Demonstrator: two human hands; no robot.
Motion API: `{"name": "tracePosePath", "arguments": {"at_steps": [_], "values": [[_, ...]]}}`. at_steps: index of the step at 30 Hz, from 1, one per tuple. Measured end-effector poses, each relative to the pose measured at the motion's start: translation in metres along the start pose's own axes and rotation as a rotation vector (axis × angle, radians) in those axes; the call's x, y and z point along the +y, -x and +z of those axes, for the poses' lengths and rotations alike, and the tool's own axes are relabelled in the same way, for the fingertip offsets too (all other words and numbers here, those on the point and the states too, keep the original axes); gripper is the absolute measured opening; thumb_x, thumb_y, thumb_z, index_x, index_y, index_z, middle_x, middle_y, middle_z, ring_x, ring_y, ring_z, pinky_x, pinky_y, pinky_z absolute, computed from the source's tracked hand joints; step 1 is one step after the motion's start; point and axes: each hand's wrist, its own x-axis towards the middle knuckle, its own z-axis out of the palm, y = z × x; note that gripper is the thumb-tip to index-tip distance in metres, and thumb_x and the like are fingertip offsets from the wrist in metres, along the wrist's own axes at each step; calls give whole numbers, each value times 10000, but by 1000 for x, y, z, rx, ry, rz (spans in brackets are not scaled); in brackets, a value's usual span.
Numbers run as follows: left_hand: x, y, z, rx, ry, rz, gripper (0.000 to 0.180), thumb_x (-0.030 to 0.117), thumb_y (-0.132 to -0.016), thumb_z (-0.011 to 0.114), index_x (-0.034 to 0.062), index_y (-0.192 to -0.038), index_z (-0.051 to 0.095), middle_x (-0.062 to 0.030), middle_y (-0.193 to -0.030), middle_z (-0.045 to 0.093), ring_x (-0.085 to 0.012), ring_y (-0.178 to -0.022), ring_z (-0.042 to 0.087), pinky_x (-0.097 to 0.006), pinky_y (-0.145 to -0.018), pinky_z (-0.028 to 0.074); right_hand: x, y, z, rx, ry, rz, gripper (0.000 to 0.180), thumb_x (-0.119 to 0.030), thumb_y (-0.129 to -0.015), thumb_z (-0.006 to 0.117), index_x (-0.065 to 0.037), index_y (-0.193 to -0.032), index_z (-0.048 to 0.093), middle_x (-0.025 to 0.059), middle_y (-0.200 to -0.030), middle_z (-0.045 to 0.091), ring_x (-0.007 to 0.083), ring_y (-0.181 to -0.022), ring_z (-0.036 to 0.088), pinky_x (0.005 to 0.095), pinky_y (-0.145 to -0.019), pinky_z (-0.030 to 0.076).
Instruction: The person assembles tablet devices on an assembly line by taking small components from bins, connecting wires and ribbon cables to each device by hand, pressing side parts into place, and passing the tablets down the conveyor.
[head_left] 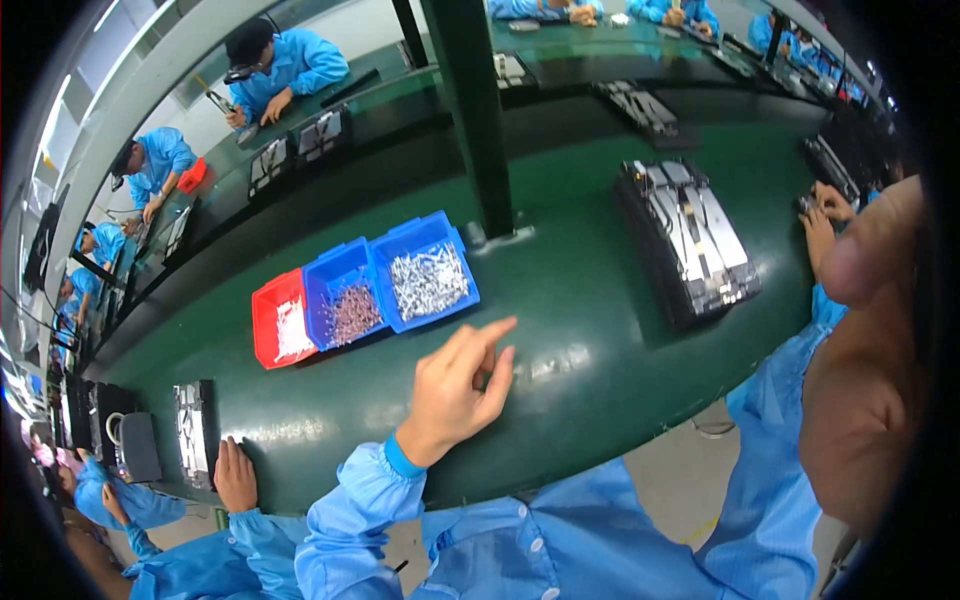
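Note:
My left hand (453,390) hovers over the green table, just in front of the bins. Its index finger and thumb are stretched out and apart, the other fingers curl loosely, and nothing is in it. Nearest is a blue bin (470,287) of silvery small parts. Beside that, another blue bin (312,297) holds brownish screws or pins, and a red bin (262,325) holds white small pieces. Raised very close at the right edge, my right hand (865,370) is large and blurred; its fingers' grip is not clear. A black device with silver strips (700,235) lies on the table to the right.
A green post (470,120) rises from the table (560,400) behind the bins. At left, a co-worker's hand (235,475) rests by a similar device (193,430). Another person's hands (825,215) work at far right. Beyond runs a dark line with more devices (640,108).

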Motion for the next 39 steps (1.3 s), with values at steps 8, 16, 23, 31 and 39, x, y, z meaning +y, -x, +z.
{"name": "tracePosePath", "arguments": {"at_steps": [8,16,23,31,39], "values": [[-35,45,8,-156,-30,-222,231,113,-865,693,81,-1094,702,-56,-714,591,-176,-545,572,-315,-514,475,19,-75,31,127,-25,-248,586,-487,-982,498,-38,-1357,526,153,-1240,564,213,-949,563,322,-746,457],[-87,75,35,-134,328,-397,212,182,-896,670,95,-1088,694,-88,-784,635,-225,-642,619,-346,-606,509,15,-144,78,79,-83,-346,543,-432,-992,499,-19,-1345,526,148,-1192,582,199,-921,574,310,-730,468],[-25,52,5,-121,160,-340,200,121,-893,651,57,-1078,694,-143,-835,660,-271,-647,622,-366,-609,505,45,-7,-42,1,-131,-336,506,-384,-1002,500,-3,-1334,526,144,-1150,598,186,-896,585,300,-715,478],[-39,48,11,-193,114,-257,222,126,-886,667,71,-1100,689,-70,-717,606,-206,-589,613,-345,-554,506,46,-48,7,-82,-173,-176,464,-329,-1012,501,15,-1322,525,139,-1103,616,172,-867,597,288,-699,489],[-31,33,4,-203,97,-337,228,116,-874,671,58,-1094,688,-68,-686,573,-225,-579,591,-351,-557,491,45,-76,84,-48,-213,90,421,-273,-1022,502,34,-1310,525,133,-1055,635,158,-839,609,276,-683,501]]}}
